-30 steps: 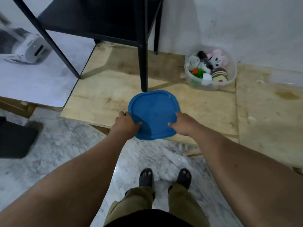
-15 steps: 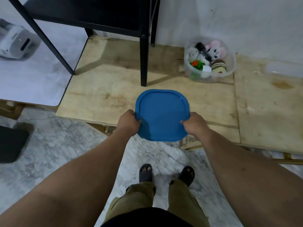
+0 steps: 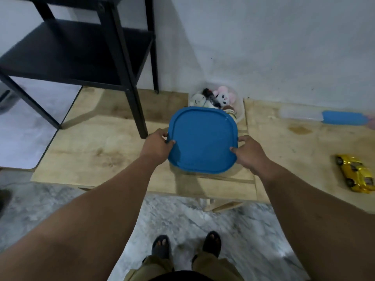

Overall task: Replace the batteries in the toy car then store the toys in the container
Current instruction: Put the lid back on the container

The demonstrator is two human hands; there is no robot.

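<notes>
Head view, hands: we see the left hand point(image 3: 155, 146) gripping the left edge of the blue lid point(image 3: 203, 139), thumb on top and fingers curled under the rim; the right hand point(image 3: 250, 152) holds the right edge the same way, thumb laid on the lid's top face.

Head view, lid: we see it held level in the air between both hands, above the wooden board point(image 3: 97, 147), its far edge overlapping the near side of the clear container point(image 3: 240, 110) from this angle; whether lid and container touch we cannot tell.

Head view, container: it sits on the board by the white wall point(image 3: 274, 47), with plush toys point(image 3: 222, 97) and a dark toy packed inside, partly hidden behind the lid.

Head view, toy car: we find the yellow toy car point(image 3: 356, 176) lying on the board well to the right of the right hand, apart from the container.

Head view, surroundings: a black shelf unit point(image 3: 81, 53) stands at the left, one leg just beside the left hand; a blue object point(image 3: 344, 118), blurred, lies near the wall at far right; the person's sandalled feet point(image 3: 161, 245) rest on the marbled floor point(image 3: 203, 220) below.
</notes>
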